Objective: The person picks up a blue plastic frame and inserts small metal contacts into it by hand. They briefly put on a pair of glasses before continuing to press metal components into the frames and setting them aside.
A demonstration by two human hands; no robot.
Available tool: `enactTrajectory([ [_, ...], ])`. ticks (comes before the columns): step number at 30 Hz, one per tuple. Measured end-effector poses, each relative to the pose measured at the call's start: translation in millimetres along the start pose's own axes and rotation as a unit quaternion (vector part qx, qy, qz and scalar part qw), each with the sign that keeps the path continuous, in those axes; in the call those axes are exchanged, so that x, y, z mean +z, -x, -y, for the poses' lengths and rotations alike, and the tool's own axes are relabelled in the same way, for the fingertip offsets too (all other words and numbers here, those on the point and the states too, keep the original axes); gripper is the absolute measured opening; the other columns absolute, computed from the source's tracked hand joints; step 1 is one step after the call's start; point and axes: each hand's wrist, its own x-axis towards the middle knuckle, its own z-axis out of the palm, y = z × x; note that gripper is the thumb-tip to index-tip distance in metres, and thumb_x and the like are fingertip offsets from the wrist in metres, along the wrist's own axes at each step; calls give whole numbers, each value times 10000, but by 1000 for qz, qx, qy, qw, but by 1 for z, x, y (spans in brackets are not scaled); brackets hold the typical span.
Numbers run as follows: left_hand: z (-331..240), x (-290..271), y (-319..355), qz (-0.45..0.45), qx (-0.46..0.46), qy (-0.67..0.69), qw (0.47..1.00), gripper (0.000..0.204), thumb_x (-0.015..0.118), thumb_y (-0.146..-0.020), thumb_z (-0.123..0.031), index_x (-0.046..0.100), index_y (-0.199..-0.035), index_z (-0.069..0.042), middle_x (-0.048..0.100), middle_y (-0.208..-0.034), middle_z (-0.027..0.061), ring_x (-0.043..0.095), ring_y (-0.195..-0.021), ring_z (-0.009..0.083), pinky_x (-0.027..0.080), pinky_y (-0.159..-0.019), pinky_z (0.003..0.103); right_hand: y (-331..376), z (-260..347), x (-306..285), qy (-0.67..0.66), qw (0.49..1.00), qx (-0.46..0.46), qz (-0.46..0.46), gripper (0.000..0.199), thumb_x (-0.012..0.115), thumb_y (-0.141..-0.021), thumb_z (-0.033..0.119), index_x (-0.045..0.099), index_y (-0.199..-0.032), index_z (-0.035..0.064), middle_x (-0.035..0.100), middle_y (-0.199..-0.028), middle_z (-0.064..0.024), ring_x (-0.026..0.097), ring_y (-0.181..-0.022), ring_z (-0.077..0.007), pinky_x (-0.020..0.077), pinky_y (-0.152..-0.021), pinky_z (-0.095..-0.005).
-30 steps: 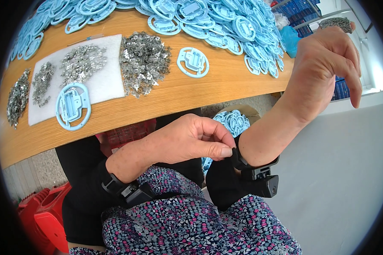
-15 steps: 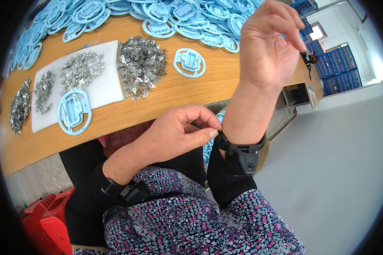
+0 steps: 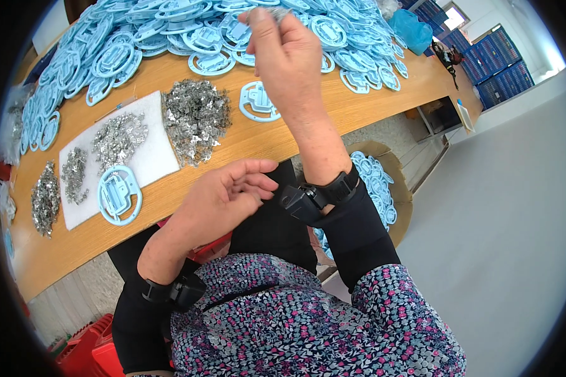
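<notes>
My left hand (image 3: pixel 215 202) hovers over my lap near the table's front edge, its fingers loosely bent and apart, with nothing visible in them. My right hand (image 3: pixel 290 69) is raised over the table, in front of the heap of light blue plastic parts (image 3: pixel 163 28). Its fingers are bent together, and a greyish bit shows at the fingertips that I cannot make out. Beside that wrist lies a single light blue oval part (image 3: pixel 256 103). Another light blue oval part (image 3: pixel 119 196) rests on the front corner of a white foam sheet (image 3: pixel 157 141).
Small silvery metal pieces lie in a large pile (image 3: pixel 196 122), on the foam, and in a pile at the left (image 3: pixel 46 200). A carton (image 3: pixel 399 207) of light blue parts stands below the table. Blue crates (image 3: pixel 493 56) are stacked at the back right, beyond a blue bag (image 3: pixel 411 31).
My right hand has swung left and away from me over the table. My left hand has drawn back from the right wrist, and its pinch has loosened. The view has shifted.
</notes>
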Motion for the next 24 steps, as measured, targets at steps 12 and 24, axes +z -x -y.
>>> enactTrajectory([
  [12,-4,21,7,-34,-72,-61,995,591,630,-959,-198,395,-1427,74,574,-1300,159,575,-1188,199,455,-1010,315,33,-9,12,342,883,-289,138,233,719,-796,198,578,-646,89,570,-629,-60,612,-579,-267,486,-498,-383],
  [24,-29,-41,140,-131,-69,-127,981,120,684,-929,-133,686,-940,-13,670,-799,-25,561,-721,32,458,-644,209,118,52,-48,197,861,-15,468,142,762,-804,194,735,-908,102,628,-699,-66,633,-641,-277,509,-582,-372],
])
